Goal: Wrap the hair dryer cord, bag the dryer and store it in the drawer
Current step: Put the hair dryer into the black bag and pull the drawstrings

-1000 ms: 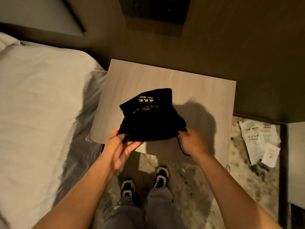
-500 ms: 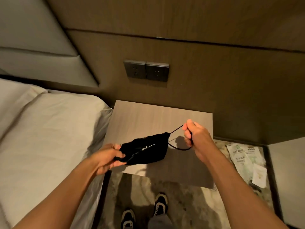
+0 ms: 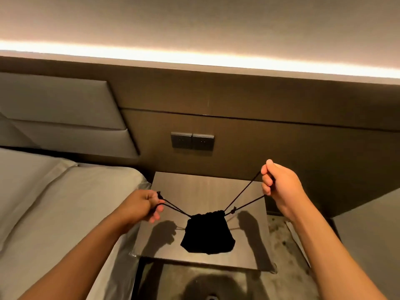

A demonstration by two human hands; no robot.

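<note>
A black drawstring bag (image 3: 207,233) hangs above the wooden nightstand (image 3: 194,191), its mouth cinched tight. The hair dryer is not visible; the bag bulges as if full. My left hand (image 3: 141,203) is closed on the left drawstring (image 3: 173,207), pulling it out to the left. Higher up, my right hand (image 3: 279,182) grips the right drawstring (image 3: 246,195) and draws it up to the right. Both cords are taut. No drawer is in view.
A bed with grey sheets (image 3: 54,213) lies to the left, touching the nightstand. Wall sockets (image 3: 192,141) sit on the dark wood panel behind. A padded headboard (image 3: 60,118) is at far left. Speckled floor (image 3: 277,230) shows on the right.
Both hands moved from the bag's mouth to the drawstrings and pulled apart, cinching the bag shut. The bag now hangs between them. The camera tilted up toward the wall.
</note>
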